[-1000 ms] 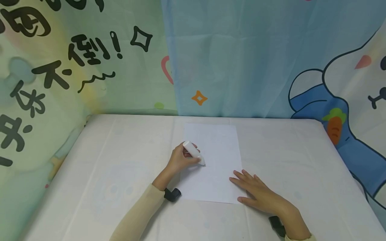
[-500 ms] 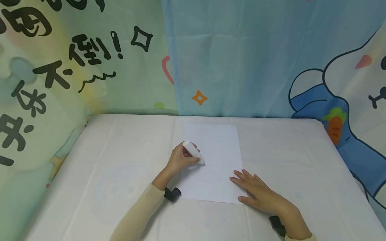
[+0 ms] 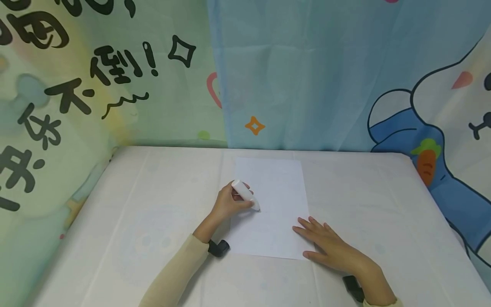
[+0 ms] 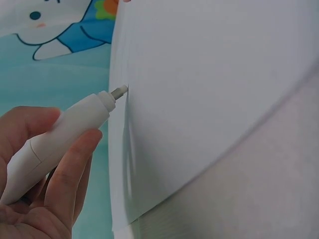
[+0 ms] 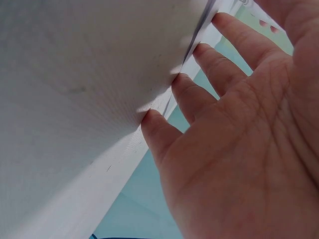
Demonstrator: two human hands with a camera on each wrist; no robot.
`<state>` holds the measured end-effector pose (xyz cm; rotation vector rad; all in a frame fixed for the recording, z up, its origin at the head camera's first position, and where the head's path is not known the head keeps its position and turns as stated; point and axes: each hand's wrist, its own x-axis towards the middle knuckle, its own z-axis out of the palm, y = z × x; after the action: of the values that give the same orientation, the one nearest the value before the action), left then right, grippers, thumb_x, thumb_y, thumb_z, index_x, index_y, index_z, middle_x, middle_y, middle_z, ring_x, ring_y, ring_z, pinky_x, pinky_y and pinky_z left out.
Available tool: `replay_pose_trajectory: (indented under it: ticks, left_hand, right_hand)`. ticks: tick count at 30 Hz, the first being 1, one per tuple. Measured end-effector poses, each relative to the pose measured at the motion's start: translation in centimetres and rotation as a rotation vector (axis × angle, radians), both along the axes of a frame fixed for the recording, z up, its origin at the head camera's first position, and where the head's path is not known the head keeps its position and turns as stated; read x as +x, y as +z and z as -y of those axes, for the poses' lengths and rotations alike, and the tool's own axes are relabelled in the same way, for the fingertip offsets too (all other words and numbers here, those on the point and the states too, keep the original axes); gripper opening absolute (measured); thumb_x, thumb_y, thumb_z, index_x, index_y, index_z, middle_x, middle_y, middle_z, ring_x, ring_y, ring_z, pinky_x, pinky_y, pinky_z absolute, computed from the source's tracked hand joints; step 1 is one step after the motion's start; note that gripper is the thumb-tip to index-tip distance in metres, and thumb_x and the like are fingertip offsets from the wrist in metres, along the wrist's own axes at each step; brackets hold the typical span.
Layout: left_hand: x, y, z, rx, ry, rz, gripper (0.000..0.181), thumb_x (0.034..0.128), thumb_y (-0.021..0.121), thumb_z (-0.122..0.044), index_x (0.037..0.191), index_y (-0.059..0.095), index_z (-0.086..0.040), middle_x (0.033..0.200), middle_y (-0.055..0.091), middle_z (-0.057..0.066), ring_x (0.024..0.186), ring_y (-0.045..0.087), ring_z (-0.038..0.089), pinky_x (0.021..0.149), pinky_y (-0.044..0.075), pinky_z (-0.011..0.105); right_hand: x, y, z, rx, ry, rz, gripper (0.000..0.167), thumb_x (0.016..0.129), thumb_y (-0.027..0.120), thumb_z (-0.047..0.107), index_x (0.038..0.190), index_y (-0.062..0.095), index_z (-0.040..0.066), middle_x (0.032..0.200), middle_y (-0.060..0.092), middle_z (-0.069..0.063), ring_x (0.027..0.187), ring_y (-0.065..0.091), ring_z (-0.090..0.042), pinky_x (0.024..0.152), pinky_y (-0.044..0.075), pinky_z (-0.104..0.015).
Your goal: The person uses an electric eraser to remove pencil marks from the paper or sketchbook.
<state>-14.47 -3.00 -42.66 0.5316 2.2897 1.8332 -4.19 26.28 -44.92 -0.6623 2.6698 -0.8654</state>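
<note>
A sheet of white paper [image 3: 274, 183] lies on the white-covered table. My left hand [image 3: 229, 202] pinches a thick white pen-shaped tool [image 3: 245, 194] between thumb and fingers, tilted over the sheet. In the left wrist view, the tool [image 4: 67, 129] has a stepped collar and a narrow grey tip that meets the paper [image 4: 209, 99]; its exact kind is unclear. My right hand [image 3: 330, 245] rests with fingers spread at the sheet's lower right edge. The right wrist view shows the fingertips of this hand [image 5: 224, 124] touching the surface, with nothing gripped.
The white cloth-covered table [image 3: 161, 179] extends around the sheet on all sides. Behind it hangs a printed backdrop [image 3: 326, 76] with cartoon figures and large lettering. A black strap device [image 3: 219, 248] sits on the left wrist, another strap device [image 3: 353, 288] on the right.
The tool's tip has shifted very slightly left with my left hand. My right hand stays in place, and the head view has tilted a little.
</note>
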Motion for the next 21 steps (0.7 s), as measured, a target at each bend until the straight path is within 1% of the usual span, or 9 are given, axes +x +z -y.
replay_pose_trajectory:
  ticks: [7, 11, 16, 18, 21]
  left_hand:
    - [-1.7, -3.7, 0.0, 0.012, 0.017, -0.001, 0.039, 0.0787, 0.075, 0.006, 0.112, 0.056, 0.009, 0.111, 0.066, 0.026, 0.099, 0.067, 0.038, 0.086, 0.057, 0.034]
    - [-1.6, -3.6, 0.1, 0.008, 0.022, 0.002, 0.039, 0.0787, 0.075, 0.006, 0.112, 0.055, 0.009, 0.111, 0.066, 0.026, 0.1, 0.067, 0.039, 0.087, 0.057, 0.035]
    - [-1.5, -3.5, 0.2, -0.006, 0.021, -0.002, 0.039, 0.0787, 0.073, 0.009, 0.112, 0.053, 0.012, 0.111, 0.064, 0.029, 0.101, 0.066, 0.042, 0.088, 0.057, 0.038]
    - [-1.3, -3.1, 0.2, -0.012, 0.011, 0.0, 0.039, 0.0789, 0.072, 0.01, 0.112, 0.053, 0.013, 0.111, 0.064, 0.03, 0.101, 0.065, 0.043, 0.089, 0.057, 0.039]
    - [-0.7, -1.6, 0.4, -0.016, -0.001, 0.0, 0.037, 0.0796, 0.071, 0.011, 0.111, 0.053, 0.013, 0.111, 0.064, 0.031, 0.102, 0.065, 0.043, 0.089, 0.056, 0.039]
  right_hand:
    - [0.0, 0.0, -0.1, 0.003, 0.003, -0.004, 0.059, 0.093, 0.064, 0.031, 0.144, 0.045, 0.007, 0.154, 0.032, -0.023, 0.143, 0.02, -0.047, 0.111, 0.011, -0.069]
    - [0.1, -0.1, -0.2, 0.0, 0.002, -0.007, 0.059, 0.093, 0.064, 0.031, 0.144, 0.046, 0.007, 0.154, 0.033, -0.022, 0.143, 0.02, -0.046, 0.111, 0.012, -0.069]
    - [0.1, -0.2, -0.2, -0.004, 0.001, 0.005, 0.059, 0.094, 0.063, 0.032, 0.145, 0.046, 0.007, 0.154, 0.032, -0.022, 0.143, 0.019, -0.047, 0.111, 0.011, -0.069]
    - [0.0, -0.1, -0.1, -0.005, 0.001, 0.009, 0.059, 0.094, 0.063, 0.032, 0.145, 0.046, 0.007, 0.154, 0.032, -0.022, 0.142, 0.019, -0.048, 0.111, 0.01, -0.069]
    - [0.0, -0.1, -0.1, -0.007, 0.002, 0.011, 0.059, 0.094, 0.063, 0.032, 0.145, 0.046, 0.007, 0.154, 0.032, -0.022, 0.142, 0.019, -0.048, 0.112, 0.01, -0.069]
